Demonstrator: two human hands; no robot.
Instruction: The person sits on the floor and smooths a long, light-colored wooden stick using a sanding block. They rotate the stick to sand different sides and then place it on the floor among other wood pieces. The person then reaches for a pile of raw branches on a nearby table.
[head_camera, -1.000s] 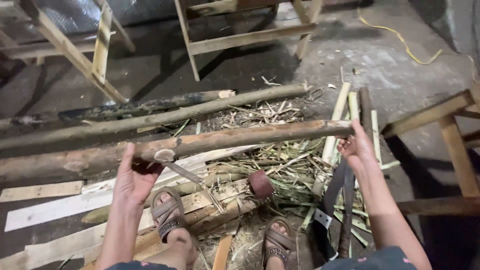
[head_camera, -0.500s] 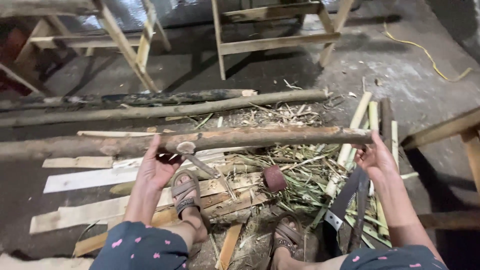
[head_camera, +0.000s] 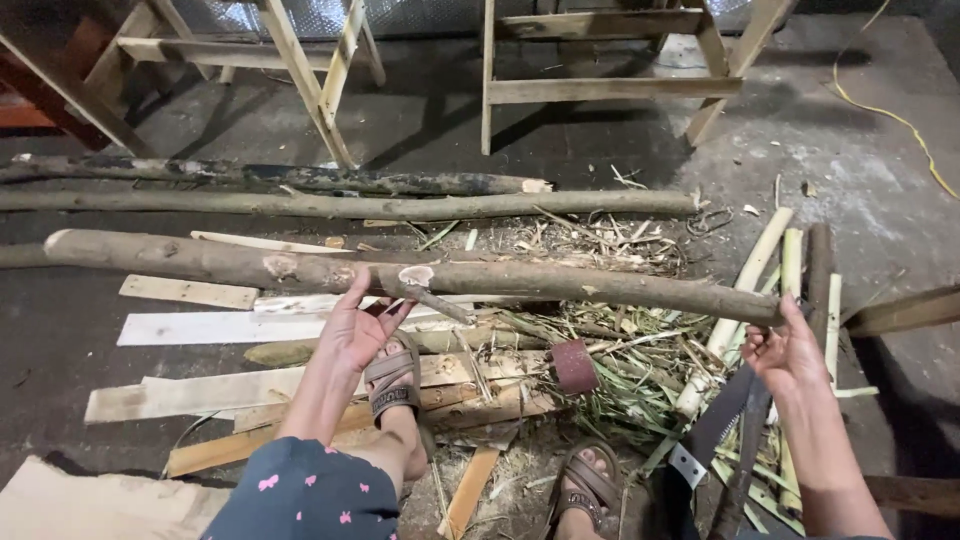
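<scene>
I've got the log lying across the floor, left hand open-palmed under its middle, right hand curled around its right end.

The dark concrete floor carries long poles, flat wood offcuts and scattered green shavings.

I'm looking down at a rough woodworking yard: wooden sawhorses on a concrete floor, stripped logs, plank offcuts and a saw.
</scene>
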